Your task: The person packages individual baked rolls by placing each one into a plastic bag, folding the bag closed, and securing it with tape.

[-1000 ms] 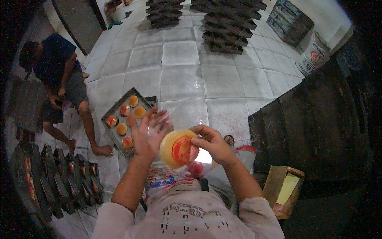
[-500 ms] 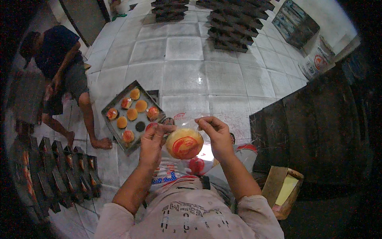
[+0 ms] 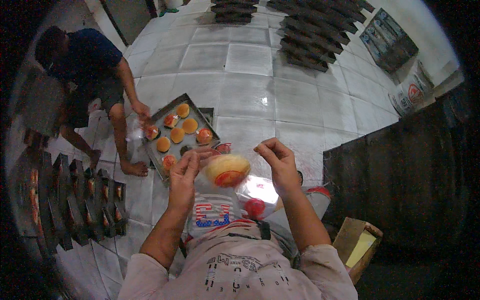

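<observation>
A round golden bun (image 3: 228,169) in a clear plastic bag with red print hangs blurred in front of me. My left hand (image 3: 184,176) pinches the bag at its left side. Apart from the bun, my right hand (image 3: 280,162) is raised with thumb and forefinger pressed together; whether anything small is between them I cannot make out. Beyond my left hand lies a metal tray (image 3: 204,118) of buns, some bagged and some bare. Clear printed plastic bags (image 3: 262,187) lie on my lap.
A co-worker's hand (image 3: 141,110) reaches to the tray's left edge. Stacked dark trays (image 3: 70,200) stand at the left, with more stacks (image 3: 310,42) at the back. To the right are a dark panel (image 3: 380,160), an open cardboard box (image 3: 346,240) and a white sack (image 3: 411,95).
My right hand has come away from the bag and moved right. The bagged bun has tipped and blurred in my left hand. The co-worker has leaned in and reached to the tray.
</observation>
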Action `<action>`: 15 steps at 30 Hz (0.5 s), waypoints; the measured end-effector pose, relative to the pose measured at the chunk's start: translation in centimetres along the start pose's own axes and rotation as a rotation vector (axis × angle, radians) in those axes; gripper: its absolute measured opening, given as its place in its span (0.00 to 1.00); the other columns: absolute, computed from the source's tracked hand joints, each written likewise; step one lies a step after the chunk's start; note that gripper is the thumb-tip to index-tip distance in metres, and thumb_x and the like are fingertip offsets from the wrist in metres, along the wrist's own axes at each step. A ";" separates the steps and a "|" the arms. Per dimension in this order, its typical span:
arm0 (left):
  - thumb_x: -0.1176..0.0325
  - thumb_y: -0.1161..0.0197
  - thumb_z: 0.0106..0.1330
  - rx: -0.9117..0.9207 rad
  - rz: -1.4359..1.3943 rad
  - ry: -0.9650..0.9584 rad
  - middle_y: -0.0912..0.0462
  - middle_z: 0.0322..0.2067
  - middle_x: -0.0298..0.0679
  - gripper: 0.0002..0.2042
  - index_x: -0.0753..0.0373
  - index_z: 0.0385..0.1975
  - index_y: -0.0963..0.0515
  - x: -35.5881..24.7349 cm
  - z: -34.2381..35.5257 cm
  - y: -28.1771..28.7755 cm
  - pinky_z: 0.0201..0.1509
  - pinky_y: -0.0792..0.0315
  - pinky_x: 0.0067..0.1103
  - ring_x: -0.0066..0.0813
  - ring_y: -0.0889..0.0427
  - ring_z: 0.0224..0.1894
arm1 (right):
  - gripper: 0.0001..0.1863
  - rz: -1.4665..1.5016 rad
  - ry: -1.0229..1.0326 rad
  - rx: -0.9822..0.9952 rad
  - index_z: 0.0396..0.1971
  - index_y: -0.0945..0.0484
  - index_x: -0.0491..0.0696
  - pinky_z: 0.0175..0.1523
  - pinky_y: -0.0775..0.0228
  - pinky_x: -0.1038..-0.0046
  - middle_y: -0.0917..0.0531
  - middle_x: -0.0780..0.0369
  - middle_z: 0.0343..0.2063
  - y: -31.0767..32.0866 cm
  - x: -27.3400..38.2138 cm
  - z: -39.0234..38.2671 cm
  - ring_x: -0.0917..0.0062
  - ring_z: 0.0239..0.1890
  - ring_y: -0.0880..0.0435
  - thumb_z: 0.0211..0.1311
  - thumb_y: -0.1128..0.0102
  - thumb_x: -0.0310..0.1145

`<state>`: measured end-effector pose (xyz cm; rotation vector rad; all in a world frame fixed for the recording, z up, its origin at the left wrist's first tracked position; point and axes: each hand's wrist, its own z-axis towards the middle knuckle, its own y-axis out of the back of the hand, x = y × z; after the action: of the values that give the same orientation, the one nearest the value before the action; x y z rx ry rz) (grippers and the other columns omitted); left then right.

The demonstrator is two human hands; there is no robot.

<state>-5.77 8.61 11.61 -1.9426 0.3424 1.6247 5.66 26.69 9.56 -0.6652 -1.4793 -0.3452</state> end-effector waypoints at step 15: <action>0.72 0.40 0.59 -0.070 0.623 0.062 0.23 0.22 0.34 0.05 0.68 0.27 0.25 7.6 -2.4 6.5 0.36 0.32 0.18 0.22 0.26 0.28 | 0.18 -0.601 -0.360 0.167 0.24 0.22 0.42 0.36 0.34 0.73 0.21 0.58 0.23 1.9 -10.9 -0.6 0.74 0.27 0.25 0.52 0.40 0.45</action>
<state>-5.56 3.25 2.82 -2.0629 1.0086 1.9665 6.31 25.86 -1.47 -0.1343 -2.0215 -0.5728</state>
